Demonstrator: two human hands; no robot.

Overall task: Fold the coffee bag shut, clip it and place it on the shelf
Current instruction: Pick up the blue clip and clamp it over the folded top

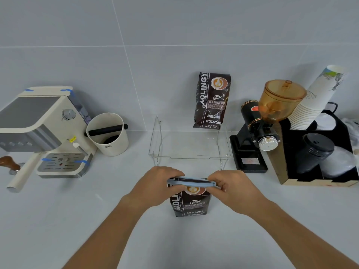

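Note:
A dark brown coffee bag [191,203] stands upright on the counter in front of me. A long pale blue clip [191,182] runs across its folded top. My left hand [157,184] grips the clip's left end and the bag top. My right hand [231,186] pinches the clip's right end. Behind the bag stands a clear acrylic shelf [189,144]. A second, matching coffee bag [212,100] stands on the shelf's back right part, against the wall.
A cream espresso machine [44,129] and a white knock box [107,133] stand at the left, with a wooden-handled tamper [9,165]. A black grinder [260,129] with an amber hopper, stacked paper cups [314,100] and a black organiser [318,152] fill the right.

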